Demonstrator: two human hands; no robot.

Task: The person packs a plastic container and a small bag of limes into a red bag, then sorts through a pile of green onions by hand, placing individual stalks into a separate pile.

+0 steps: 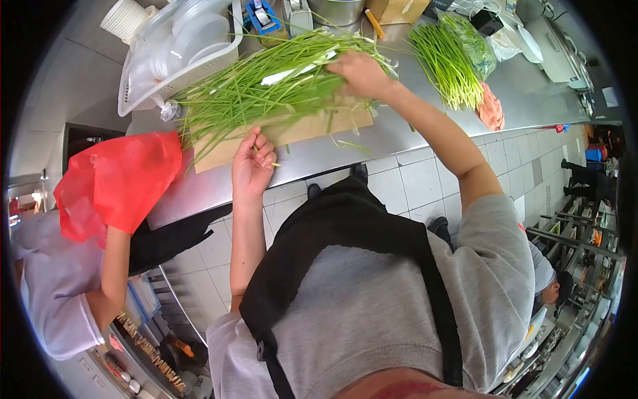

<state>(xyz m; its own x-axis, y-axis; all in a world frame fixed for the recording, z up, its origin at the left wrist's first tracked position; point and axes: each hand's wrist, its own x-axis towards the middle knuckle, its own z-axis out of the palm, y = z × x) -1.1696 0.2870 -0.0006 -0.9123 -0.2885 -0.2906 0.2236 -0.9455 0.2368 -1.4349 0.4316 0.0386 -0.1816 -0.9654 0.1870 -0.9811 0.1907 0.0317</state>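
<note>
A loose pile of long, thin green chives (249, 93) lies across a brown cardboard sheet (216, 151) on the steel counter. My left hand (252, 163), palm up at the pile's front edge, has its fingers curled around a short piece of chive stem whose pale end pokes out. At the right end of the pile, my right hand (362, 74) reaches down with bent fingers closed on some chives; the fingertips are partly hidden and the stalks below are blurred. A white strip (296, 72) lies among the stalks.
A white basket (178, 83) of clear plastic containers stands at left. A neater chive bundle (446, 63) and a pink cloth (490, 108) lie at right. Behind the pile is a blue tape dispenser (264, 16). At left another person holds a red bag (119, 183).
</note>
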